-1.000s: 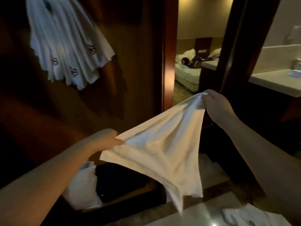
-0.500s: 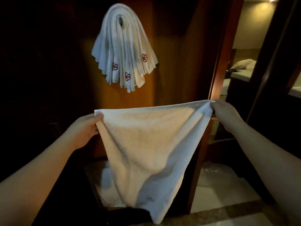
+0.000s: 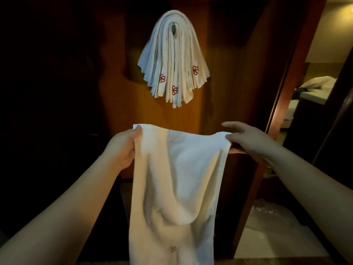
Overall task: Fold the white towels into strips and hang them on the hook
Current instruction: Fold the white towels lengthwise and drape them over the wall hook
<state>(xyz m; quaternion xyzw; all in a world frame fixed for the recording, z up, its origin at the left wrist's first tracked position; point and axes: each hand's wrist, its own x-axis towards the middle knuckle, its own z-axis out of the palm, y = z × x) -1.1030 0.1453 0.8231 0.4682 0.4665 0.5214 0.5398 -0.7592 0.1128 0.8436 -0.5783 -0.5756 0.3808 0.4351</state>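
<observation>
A white towel (image 3: pixel 177 180) hangs long and narrow in front of me, a faint red mark near its lower end. My left hand (image 3: pixel 122 148) pinches its top left corner. My right hand (image 3: pixel 248 140) holds the top right corner with thumb below and fingers spread above. Straight ahead on the wooden wall, a metal hook (image 3: pixel 173 28) carries several folded white towels (image 3: pixel 173 60) with red flower logos, fanned out over it. The hook sits well above and behind the held towel.
The wooden door panel (image 3: pixel 225 83) fills the middle. A doorway at the right shows a bed (image 3: pixel 313 87) in a lit room. A crumpled clear plastic bag (image 3: pixel 271 217) lies on the pale floor at lower right. The left side is dark.
My hands have come closer together, so the towel now hangs narrower and longer. The view has turned left and nearer, bringing the hook with its towels to the centre.
</observation>
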